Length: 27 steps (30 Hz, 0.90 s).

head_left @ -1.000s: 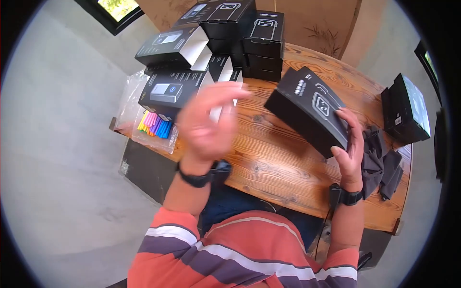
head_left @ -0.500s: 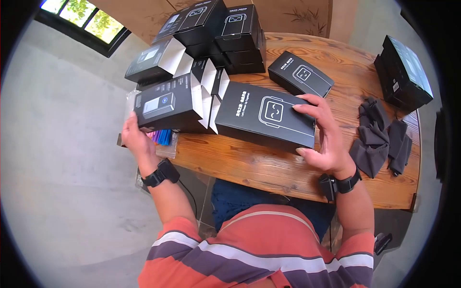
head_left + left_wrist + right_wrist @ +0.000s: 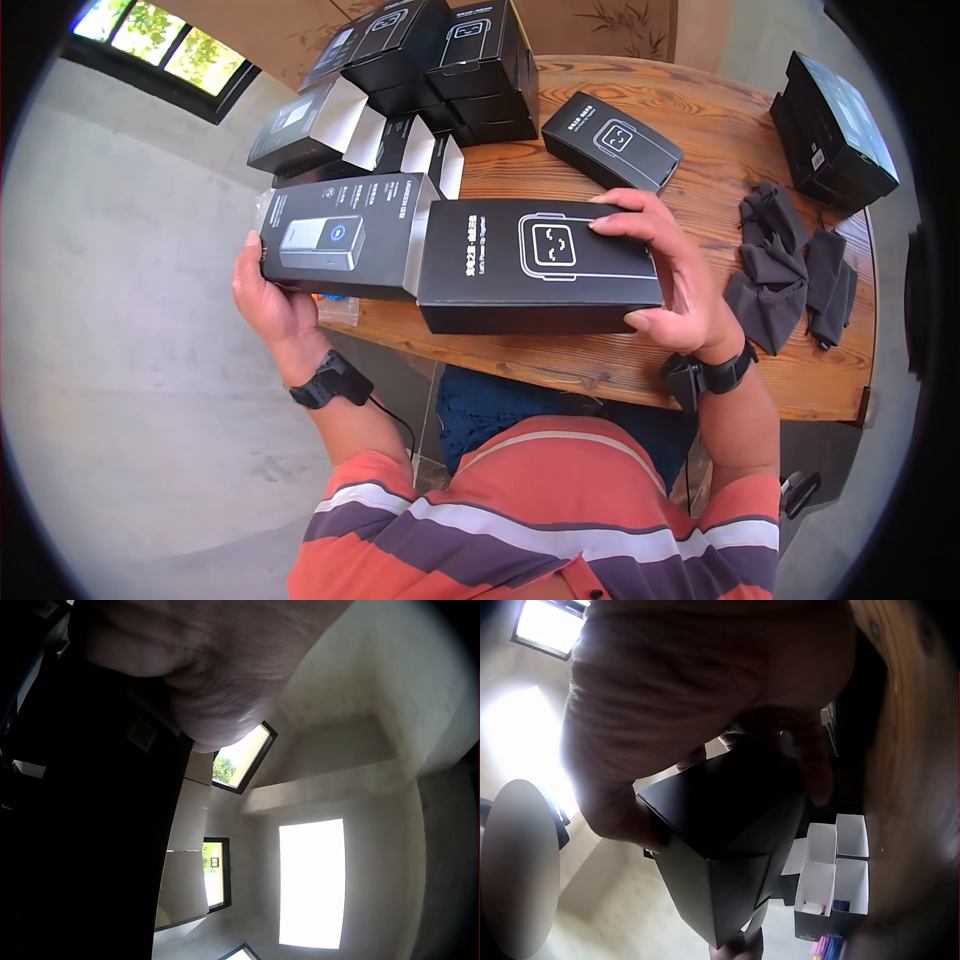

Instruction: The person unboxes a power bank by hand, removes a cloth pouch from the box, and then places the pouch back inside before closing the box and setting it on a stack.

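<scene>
My left hand (image 3: 274, 306) grips the far-left end of a black printed box (image 3: 383, 240) with a picture of a silver device on top; its white flap (image 3: 421, 232) shows at the open right end. My right hand (image 3: 672, 268) holds a black box (image 3: 480, 300) with a white smiling-face outline by its right end, thumb on the near side and fingers over the top. The two boxes lie end to end, the smiling-face box overlapping the open end in the head view. In the right wrist view the right hand (image 3: 705, 697) curls round the box's end (image 3: 727, 795).
Open boxes with white insides (image 3: 345, 120) stand behind the left hand, before a stack of black boxes (image 3: 480, 85). Another smiling-face box (image 3: 612, 145) lies farther back. Grey cloth pouches (image 3: 772, 270) and a black box (image 3: 832, 135) are at right. Coloured sticks (image 3: 826, 948) lie in a plastic bag.
My left hand has come to the printed box and lifted it level with the other. The right hand has brought the smiling-face box leftward, up against the printed box's open end.
</scene>
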{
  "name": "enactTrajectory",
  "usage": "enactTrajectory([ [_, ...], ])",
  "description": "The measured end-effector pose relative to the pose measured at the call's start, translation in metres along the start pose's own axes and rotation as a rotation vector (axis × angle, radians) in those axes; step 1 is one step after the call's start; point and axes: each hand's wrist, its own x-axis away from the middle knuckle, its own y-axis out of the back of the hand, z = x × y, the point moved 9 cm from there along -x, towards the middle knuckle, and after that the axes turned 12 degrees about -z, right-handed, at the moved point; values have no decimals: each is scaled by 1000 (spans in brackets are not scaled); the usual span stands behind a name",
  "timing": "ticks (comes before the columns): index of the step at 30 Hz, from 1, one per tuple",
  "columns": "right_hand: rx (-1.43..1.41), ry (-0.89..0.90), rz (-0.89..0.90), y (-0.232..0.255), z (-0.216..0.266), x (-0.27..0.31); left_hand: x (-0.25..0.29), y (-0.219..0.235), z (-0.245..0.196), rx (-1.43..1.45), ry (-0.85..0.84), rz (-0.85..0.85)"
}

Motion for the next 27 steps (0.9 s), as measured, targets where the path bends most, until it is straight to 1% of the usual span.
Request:
enactTrajectory([
  [3,-7,-22,-38,10,0,0,6,-5,-3,-57,22,59],
  [5,-1,18,-42,13,2,0,6,-6,2,-143,96,94],
  [6,-1,18,-43,14,2,-1,6,-7,3,-144,97,96],
  [8,3,29,-42,14,5,0,9,-11,2,-70,96,62],
  [15,10,36,-43,12,8,-2,9,-16,12,10,180,82],
  [18,38,65,-29,14,9,-1,15,-19,10,-24,181,116],
  [20,157,90,-21,11,14,-2,15,-24,5,-45,92,161],
  [21,160,86,-22,10,13,-2,16,-25,6,-45,96,163],
  [23,169,89,-41,9,10,-2,17,-26,3,-102,27,112],
  [24,181,83,-52,9,8,-2,20,-28,3,-98,38,125],
  [26,146,116,-76,14,10,-2,24,-28,6,-51,54,89],
  [27,182,103,-94,18,11,-1,18,-24,10,-21,16,114],
])
